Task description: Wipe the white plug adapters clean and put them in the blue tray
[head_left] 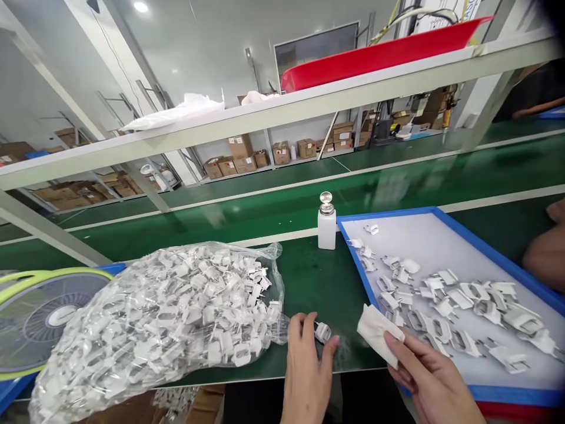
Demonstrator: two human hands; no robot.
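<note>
My left hand [306, 365] pinches a plug [322, 332] just above the belt [309, 277] beside the bag [168, 318], my right hand [424, 377] grips a wipe [375, 333] at the tray [357, 259] edge, so I'd best steady the plug and rub each face

A pale metal shelf rail [282, 112] crosses above the green counter [265, 206]; behind it, cardboard boxes [241, 154] line low racks under ceiling lights [140, 6]
</note>
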